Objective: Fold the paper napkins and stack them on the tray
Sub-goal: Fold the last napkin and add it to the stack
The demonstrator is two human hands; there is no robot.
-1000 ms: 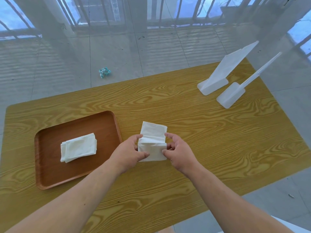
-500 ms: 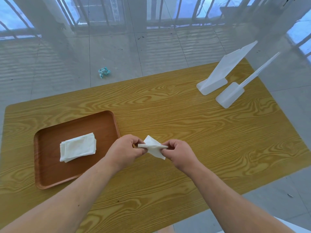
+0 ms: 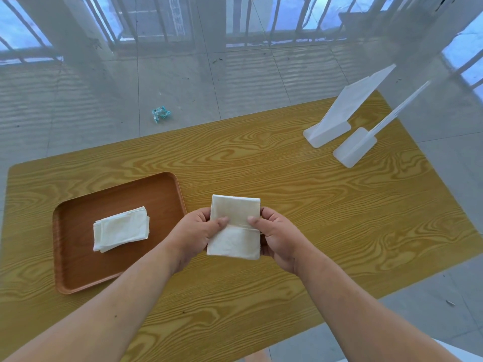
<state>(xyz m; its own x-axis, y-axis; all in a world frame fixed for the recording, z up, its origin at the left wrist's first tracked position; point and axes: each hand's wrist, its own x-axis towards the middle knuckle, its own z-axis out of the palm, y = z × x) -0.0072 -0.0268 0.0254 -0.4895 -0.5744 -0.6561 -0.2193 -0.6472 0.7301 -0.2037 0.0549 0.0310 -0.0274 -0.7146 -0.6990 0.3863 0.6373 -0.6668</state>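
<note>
Left grip (image 3: 196,232) and right grip (image 3: 277,237) each pinch a side of 1 folded napkin (image 3: 234,242) above the tabletop (image 3: 339,218), beside a tray (image 3: 78,270) holding a napkin stack (image 3: 120,228).

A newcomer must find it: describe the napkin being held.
On the yellow table, find the brown tray. Just right of it, left hand and right hand pinch a white napkin. Unlike the stack in the tray, it is held.

Napkin (image 3: 234,228), edge-on before, now spread flat between both hands, thumbs on top.
</note>
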